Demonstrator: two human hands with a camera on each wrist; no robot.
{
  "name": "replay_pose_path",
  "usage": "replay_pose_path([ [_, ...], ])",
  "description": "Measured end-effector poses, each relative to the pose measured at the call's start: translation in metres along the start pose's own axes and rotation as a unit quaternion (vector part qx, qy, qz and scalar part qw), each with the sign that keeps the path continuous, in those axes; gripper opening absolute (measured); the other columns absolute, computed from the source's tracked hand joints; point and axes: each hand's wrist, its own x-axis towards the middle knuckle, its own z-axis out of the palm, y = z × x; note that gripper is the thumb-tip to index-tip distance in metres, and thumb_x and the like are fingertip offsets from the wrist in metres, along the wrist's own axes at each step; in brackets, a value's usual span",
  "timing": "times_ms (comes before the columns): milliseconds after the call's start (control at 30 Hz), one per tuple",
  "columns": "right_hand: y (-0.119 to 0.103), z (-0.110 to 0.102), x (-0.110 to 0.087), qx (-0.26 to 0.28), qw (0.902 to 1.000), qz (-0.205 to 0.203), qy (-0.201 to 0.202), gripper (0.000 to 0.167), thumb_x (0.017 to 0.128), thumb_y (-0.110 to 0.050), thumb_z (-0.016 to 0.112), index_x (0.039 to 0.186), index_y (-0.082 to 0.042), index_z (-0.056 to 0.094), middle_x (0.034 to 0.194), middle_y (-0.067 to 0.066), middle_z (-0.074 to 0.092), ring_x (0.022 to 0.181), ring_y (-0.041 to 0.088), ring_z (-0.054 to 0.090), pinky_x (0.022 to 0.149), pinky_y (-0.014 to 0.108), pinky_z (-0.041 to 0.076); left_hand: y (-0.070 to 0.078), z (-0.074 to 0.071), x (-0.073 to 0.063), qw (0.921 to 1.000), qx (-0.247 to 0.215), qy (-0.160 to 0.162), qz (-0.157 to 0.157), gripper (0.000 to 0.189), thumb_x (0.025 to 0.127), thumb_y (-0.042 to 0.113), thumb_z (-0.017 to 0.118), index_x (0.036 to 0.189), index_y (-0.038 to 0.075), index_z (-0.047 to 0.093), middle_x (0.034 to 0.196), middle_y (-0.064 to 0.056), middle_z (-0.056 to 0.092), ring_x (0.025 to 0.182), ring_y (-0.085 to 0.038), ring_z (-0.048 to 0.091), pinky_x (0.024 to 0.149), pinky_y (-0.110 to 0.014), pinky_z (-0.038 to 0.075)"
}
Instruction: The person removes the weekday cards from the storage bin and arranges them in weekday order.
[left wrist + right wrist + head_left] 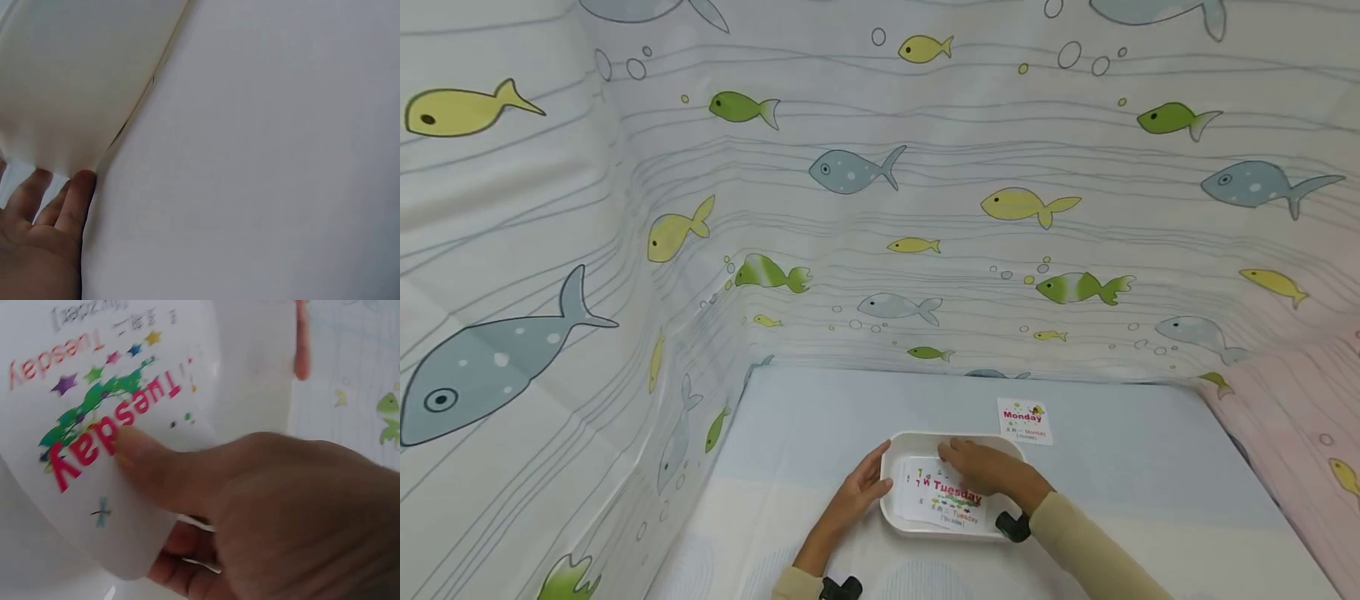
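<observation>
A shallow white plastic tray (917,530) with rounded corners stands on the pale cloth, holding several white cards (912,502). My left hand (857,492) grips its left end, thumb at the rim; in the left wrist view the fingers (78,203) lie against the tray's outer wall (81,75). Over the tray's right part, my right hand (992,468) pinches the "Tuesday" card (958,500). In the right wrist view the thumb presses on the card's printed face (75,462), with fingers behind it, and the card bends at that corner.
A "Monday" card (1026,422) lies face up on the cloth (850,408) just behind the tray's right corner. Fish-patterned fabric (955,275) hangs as walls at the back and both sides. Dark wrist cameras (1015,527) sit on both wrists.
</observation>
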Motion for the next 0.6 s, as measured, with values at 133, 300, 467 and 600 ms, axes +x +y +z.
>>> replay_pose_path([
  [133,-0.002,-0.006,-0.001,0.039,0.9990,0.007,-0.022,0.041,0.092,-0.014,0.071,0.126,-0.022,0.049,0.105,-0.005,0.054,0.086,0.008,0.051,0.077,0.024,0.054,0.001,0.000,-0.001,1.0000,0.008,-0.001,0.003,0.065,0.102,0.013,0.055,0.159,0.019,0.026,0.166,-0.015,0.022,0.152,-0.036,0.022,0.112,-0.009,0.029],
  [300,-0.002,-0.011,-0.002,0.068,0.9975,-0.001,-0.018,0.039,0.094,-0.017,0.069,0.129,-0.024,0.053,0.108,-0.002,0.057,0.083,0.008,0.052,0.071,0.020,0.052,0.003,0.000,0.000,1.0000,0.007,0.002,0.005,0.064,0.102,0.013,0.055,0.159,0.022,0.027,0.166,-0.012,0.022,0.153,-0.034,0.022,0.112,-0.007,0.029],
  [467,0.004,-0.012,-0.003,0.116,0.9931,-0.011,0.000,0.033,0.096,-0.018,0.066,0.129,-0.021,0.061,0.115,-0.005,0.065,0.099,0.010,0.060,0.093,0.032,0.057,0.004,-0.001,0.000,1.0000,0.002,0.000,-0.003,0.065,0.102,0.014,0.056,0.159,0.023,0.027,0.166,-0.012,0.022,0.153,-0.032,0.022,0.109,-0.005,0.029],
  [600,0.011,-0.014,-0.004,0.156,0.9874,-0.010,0.026,0.032,0.098,-0.019,0.064,0.129,-0.021,0.065,0.126,-0.004,0.068,0.115,0.017,0.063,0.102,0.044,0.054,0.004,0.000,-0.001,0.9999,0.003,0.007,-0.009,0.065,0.101,0.017,0.057,0.159,0.025,0.028,0.166,-0.010,0.024,0.153,-0.031,0.024,0.108,-0.004,0.029],
])
